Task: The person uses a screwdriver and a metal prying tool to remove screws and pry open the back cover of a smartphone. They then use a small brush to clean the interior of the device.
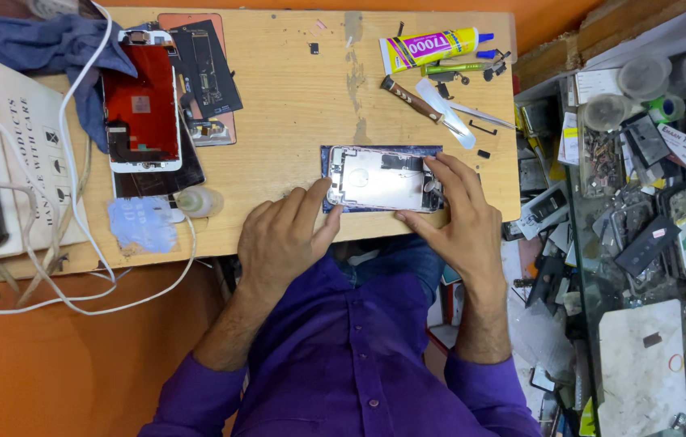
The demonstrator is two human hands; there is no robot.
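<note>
Risk I'm seeing: the opened phone chassis (382,179) is sitting right at the near table edge (294,105), lower centre of the frame, so a sideways push could be sliding it off, or fingertips could be snagging the exposed parts at its right end. Left hand (284,236) is bracing its left edge, thumb extended, fingers loosely together. Right hand (458,212) is resting spread fingers (437,166) on its right end, not pinching.
</note>
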